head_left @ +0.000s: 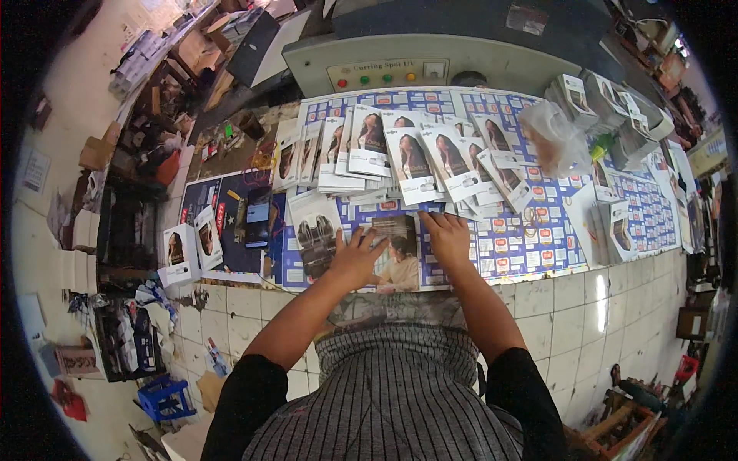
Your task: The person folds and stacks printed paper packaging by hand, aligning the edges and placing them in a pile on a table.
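Observation:
An unfolded printed leaflet [396, 265] lies flat at the near edge of the work table, with a picture of earphones on its light left page and a person on its darker right page. My left hand [357, 257] rests across its middle, fingers spread and pressed flat. Beside the leaflet's upper right edge, my right hand [448, 237] lies palm down with its fingers stretched forward. Neither hand grips anything. Just beyond them is a loose, overlapping heap of folded white leaflets [369, 146], each with a long-haired person on the front.
On the left are a phone [257, 221] and a stack of leaflets [178, 253]. Rubber bands [532, 220], a clear plastic bag [552, 138] and more leaflet stacks [573, 100] are on the right. A grey machine [307, 65] with coloured buttons borders the table's far side.

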Demonstrator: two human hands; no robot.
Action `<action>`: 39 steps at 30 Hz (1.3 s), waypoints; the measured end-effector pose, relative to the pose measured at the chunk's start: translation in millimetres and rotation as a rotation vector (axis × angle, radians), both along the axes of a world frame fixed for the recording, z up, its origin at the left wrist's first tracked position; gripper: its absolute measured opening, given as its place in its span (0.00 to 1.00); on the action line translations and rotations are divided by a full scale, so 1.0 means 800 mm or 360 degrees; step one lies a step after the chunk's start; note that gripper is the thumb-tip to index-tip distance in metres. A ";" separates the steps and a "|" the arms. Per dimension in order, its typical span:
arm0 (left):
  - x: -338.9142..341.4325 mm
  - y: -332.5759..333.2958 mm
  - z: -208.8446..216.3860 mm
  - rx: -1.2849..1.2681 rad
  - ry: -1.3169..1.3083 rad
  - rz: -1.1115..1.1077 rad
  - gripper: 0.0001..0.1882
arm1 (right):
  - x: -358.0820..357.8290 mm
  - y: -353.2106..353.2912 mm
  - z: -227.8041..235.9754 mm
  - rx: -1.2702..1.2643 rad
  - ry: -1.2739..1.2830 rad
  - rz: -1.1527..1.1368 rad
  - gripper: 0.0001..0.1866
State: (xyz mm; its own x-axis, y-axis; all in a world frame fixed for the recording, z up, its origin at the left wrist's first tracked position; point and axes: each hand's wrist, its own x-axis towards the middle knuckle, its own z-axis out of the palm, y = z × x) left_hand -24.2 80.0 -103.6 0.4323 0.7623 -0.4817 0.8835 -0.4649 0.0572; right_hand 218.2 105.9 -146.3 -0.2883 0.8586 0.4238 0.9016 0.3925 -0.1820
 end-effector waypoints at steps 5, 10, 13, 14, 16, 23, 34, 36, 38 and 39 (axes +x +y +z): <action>0.003 0.002 -0.002 -0.0003 0.0038 -0.0014 0.53 | 0.014 0.005 -0.001 -0.0149 -0.0021 0.0134 0.24; 0.004 0.005 -0.005 0.0023 0.0059 -0.0016 0.53 | 0.042 -0.035 0.005 -0.0549 -0.0255 0.0616 0.20; 0.001 0.005 -0.006 0.0033 0.0027 -0.0015 0.53 | 0.056 -0.085 0.022 -0.0682 -0.0181 0.0825 0.19; 0.001 0.005 -0.006 0.0029 0.0022 -0.0017 0.53 | 0.063 -0.096 0.021 -0.0651 -0.0141 0.0867 0.18; -0.001 0.007 -0.006 -0.0003 0.0024 -0.0002 0.54 | 0.074 -0.094 0.021 -0.0725 -0.0226 0.0825 0.19; -0.011 0.001 -0.020 0.0091 -0.0128 -0.0003 0.53 | 0.089 -0.053 0.036 -0.0818 0.0216 0.0172 0.23; -0.031 -0.012 -0.039 0.0283 -0.0387 -0.0094 0.50 | -0.043 -0.060 0.013 -0.1614 0.1996 -0.0395 0.36; -0.036 -0.018 -0.033 0.0317 -0.0449 -0.0125 0.50 | -0.045 -0.069 0.014 -0.1595 0.1583 -0.0132 0.33; -0.044 -0.019 -0.031 0.0365 -0.0520 -0.0147 0.49 | -0.043 -0.078 0.028 -0.1323 0.1162 0.0130 0.23; -0.053 -0.022 -0.032 0.0458 -0.0633 -0.0013 0.48 | -0.036 -0.074 0.043 -0.1316 0.1155 0.0138 0.23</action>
